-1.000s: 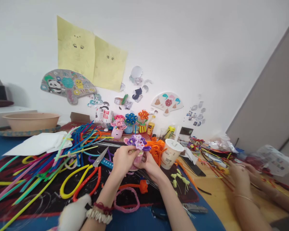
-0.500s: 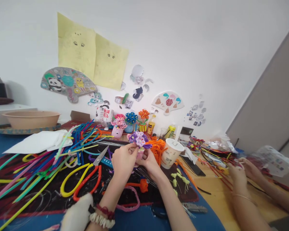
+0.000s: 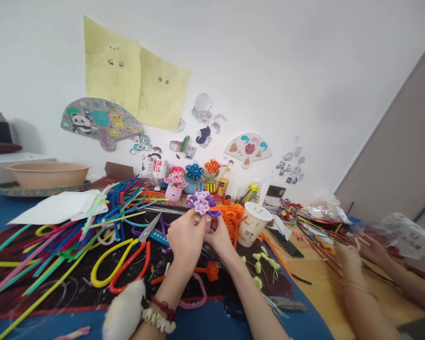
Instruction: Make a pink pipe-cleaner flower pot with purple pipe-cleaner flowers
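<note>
Both hands are closed around a small pink pot with purple and lilac pipe-cleaner flowers [image 3: 201,204] on top, held over the middle of the dark mat. My left hand [image 3: 187,238] grips its left side and covers most of the pot. From the right, my right hand [image 3: 219,238] wraps its fingers about the pot; the fingertips are partly hidden. Scissors [image 3: 141,250] with yellow and red handles lie left of my left hand. Orange pipe-cleaner pieces [image 3: 231,218] and a white paper cup [image 3: 254,226] with a straw stand behind my right hand.
Colourful pipe cleaners [image 3: 74,236] spread over the left side. Finished flower pots [image 3: 175,191] line the wall. Pale green flower pieces [image 3: 264,259] and pliers [image 3: 288,303] lie at right. Another person's hands [image 3: 350,255] work at the far right. A white fluffy thing [image 3: 125,309] lies by my left wrist.
The flower pot has tilted slightly in my hands, and the left hand has shifted a little to the right over it. The other person's hands have moved slightly.
</note>
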{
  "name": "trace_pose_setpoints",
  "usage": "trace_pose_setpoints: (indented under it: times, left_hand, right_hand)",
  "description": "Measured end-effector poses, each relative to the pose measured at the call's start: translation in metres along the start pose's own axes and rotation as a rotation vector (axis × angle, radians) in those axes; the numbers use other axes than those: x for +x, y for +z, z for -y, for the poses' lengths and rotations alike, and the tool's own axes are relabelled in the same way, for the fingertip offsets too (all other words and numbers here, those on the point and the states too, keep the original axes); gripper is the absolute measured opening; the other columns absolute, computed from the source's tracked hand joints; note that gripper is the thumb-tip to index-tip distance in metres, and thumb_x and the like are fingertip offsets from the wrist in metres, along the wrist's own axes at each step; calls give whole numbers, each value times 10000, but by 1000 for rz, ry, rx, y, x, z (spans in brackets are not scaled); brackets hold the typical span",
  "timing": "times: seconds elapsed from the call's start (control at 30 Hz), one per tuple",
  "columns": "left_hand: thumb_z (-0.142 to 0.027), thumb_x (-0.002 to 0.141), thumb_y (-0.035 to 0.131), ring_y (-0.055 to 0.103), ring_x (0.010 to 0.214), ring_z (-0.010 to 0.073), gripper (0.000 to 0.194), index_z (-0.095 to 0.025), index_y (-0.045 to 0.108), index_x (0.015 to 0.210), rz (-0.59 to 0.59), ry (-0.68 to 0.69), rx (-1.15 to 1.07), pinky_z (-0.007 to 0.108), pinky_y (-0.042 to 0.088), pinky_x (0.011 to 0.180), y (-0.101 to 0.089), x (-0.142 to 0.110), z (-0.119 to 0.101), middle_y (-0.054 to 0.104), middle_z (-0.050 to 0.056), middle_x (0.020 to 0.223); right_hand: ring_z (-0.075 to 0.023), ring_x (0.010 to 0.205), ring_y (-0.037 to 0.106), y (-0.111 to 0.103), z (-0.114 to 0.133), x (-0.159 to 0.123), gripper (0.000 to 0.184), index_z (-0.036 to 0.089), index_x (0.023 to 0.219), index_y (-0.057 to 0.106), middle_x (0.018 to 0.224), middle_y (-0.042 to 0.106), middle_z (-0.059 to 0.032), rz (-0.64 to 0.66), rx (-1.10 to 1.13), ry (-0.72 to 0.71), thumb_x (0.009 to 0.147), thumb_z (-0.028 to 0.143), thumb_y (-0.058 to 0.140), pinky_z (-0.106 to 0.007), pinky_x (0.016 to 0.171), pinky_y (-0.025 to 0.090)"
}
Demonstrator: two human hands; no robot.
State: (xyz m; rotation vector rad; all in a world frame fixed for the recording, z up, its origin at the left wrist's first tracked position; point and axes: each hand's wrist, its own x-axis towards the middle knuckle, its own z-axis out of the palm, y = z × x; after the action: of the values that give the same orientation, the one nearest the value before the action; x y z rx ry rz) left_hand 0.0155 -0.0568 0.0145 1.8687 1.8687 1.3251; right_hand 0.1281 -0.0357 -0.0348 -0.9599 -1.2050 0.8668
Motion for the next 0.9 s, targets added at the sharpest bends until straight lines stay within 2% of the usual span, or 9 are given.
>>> trace_pose_setpoints:
  times: [0.17, 0.33, 0.7, 0.8, 0.9]
  left_hand:
    - [-419, 759, 535, 622, 686, 198, 226, -298, 700, 855, 33, 0, -49, 254, 302, 561, -1, 3, 0, 692, 13, 690]
    - [-434, 717, 585, 614, 665, 170, 221, -317, 707, 860, 73, -19, -164, 237, 321, 562, -5, 5, -1, 687, -12, 660]
    - [-379, 664, 621, 590, 669, 153, 232, -294, 706, 863, 185, -42, -329, 227, 347, 581, -12, 9, 2, 673, -26, 674]
    - [-314, 662, 590, 525, 572, 128, 192, -277, 706, 810, 155, -57, -374, 224, 321, 548, -16, 12, 4, 572, -47, 546]
    - [-287, 670, 540, 438, 482, 113, 158, -253, 685, 722, 54, -99, -398, 228, 299, 517, -18, 14, 8, 425, -60, 453]
  right_hand:
    - [-226, 953, 627, 0, 0, -1, 614, 234, 1019, 502, 1095, 640, -57, -8, -13, -43, 477, 101, 760, -353, 855, 486]
    - [-239, 989, 615, 1, 5, -3, 624, 247, 1038, 503, 1084, 642, -49, -3, 65, 4, 488, 104, 761, -366, 846, 493]
    - [-250, 1068, 584, 0, 15, -4, 701, 229, 1063, 498, 1141, 630, -83, 9, 163, 58, 451, 154, 831, -404, 927, 450]
    - [-255, 1058, 591, -2, 16, -4, 715, 213, 1064, 503, 1147, 627, -97, -3, 205, 116, 439, 179, 849, -412, 926, 456]
    - [-253, 1051, 595, -5, 16, -3, 724, 195, 1097, 512, 1122, 639, -101, 20, 224, 142, 458, 207, 852, -414, 941, 447]
